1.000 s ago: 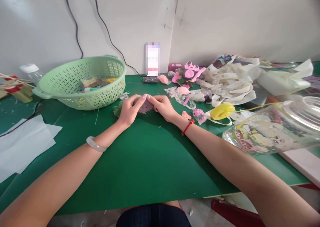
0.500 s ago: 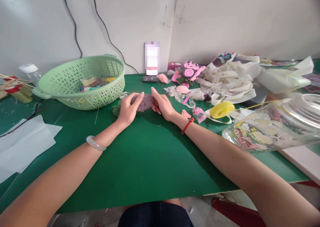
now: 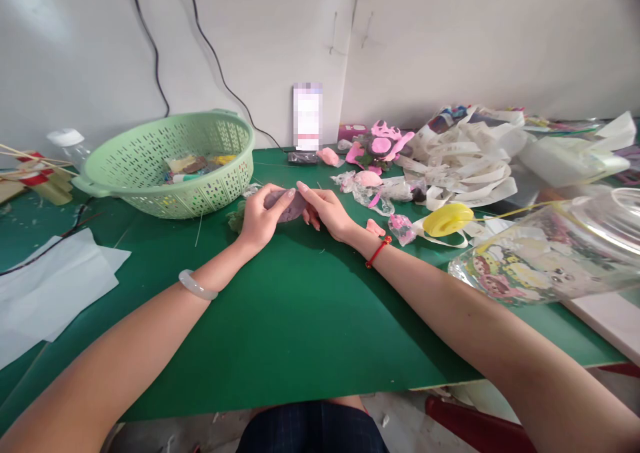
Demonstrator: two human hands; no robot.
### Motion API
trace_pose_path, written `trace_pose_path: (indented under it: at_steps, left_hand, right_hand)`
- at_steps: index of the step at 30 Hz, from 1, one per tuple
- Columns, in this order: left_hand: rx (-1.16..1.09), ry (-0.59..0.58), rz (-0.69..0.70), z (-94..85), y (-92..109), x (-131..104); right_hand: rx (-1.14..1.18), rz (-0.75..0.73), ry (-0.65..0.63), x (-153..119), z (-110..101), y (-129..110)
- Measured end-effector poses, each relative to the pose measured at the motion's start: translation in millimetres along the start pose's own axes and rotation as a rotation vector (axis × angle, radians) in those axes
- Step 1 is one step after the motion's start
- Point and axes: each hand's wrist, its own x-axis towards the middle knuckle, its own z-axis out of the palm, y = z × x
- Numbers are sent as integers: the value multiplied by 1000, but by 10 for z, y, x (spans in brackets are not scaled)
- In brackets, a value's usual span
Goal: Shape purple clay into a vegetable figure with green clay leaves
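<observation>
Between both hands is a flattened greyish-purple piece of soft clay (image 3: 291, 210), held just above the green table (image 3: 300, 320). My left hand (image 3: 263, 218) grips its left side, thumb lying across the near face and fingers behind. At the right edge my right hand (image 3: 326, 212) pinches the clay between thumb and fingers. Part of the piece is covered by the thumbs. A green crumpled lump (image 3: 236, 220) lies by my left hand's outer side. Just right of my right hand are a small pink piece (image 3: 375, 228) and a pink wrapped lump (image 3: 401, 229).
A green plastic basket (image 3: 215, 196) with small items stands at back left, near white paper sheets (image 3: 75, 286). A phone (image 3: 308, 116) leans on the wall. To the right are a pink-and-black clay figure (image 3: 383, 145), white ribbon strips (image 3: 465, 153), a yellow roll (image 3: 447, 220) and a clear jar (image 3: 545, 253).
Both thumbs have shifted further over the clay and closer together, covering more of it. The whole view has swung slightly, so the table items appear a little further right.
</observation>
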Motion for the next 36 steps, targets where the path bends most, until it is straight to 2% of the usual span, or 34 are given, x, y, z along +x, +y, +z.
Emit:
trace_pose_path:
  at_steps: [5, 9, 13, 20, 25, 30, 36]
  left_hand:
    - [-76, -15, -36, 4, -9, 8]
    - [-19, 15, 5, 2, -29, 20]
    - [-32, 17, -14, 6, -59, 27]
    - [-123, -40, -80, 18, -80, 29]
    - [-217, -103, -173, 15, -62, 29]
    - [-244, -147, -210, 32, -42, 0]
    - [-231, -126, -201, 24, -71, 2]
  right_hand:
    - [15, -37, -16, -1, -9, 10]
    - [34, 8, 19, 19, -5, 19]
    - [52, 15, 1, 33, -3, 24]
    - [4, -41, -33, 25, -7, 24]
    - [48, -27, 52, 39, 0, 35]
    - [90, -28, 143, 56, 8, 69]
    - [78, -52, 146, 56, 12, 89]
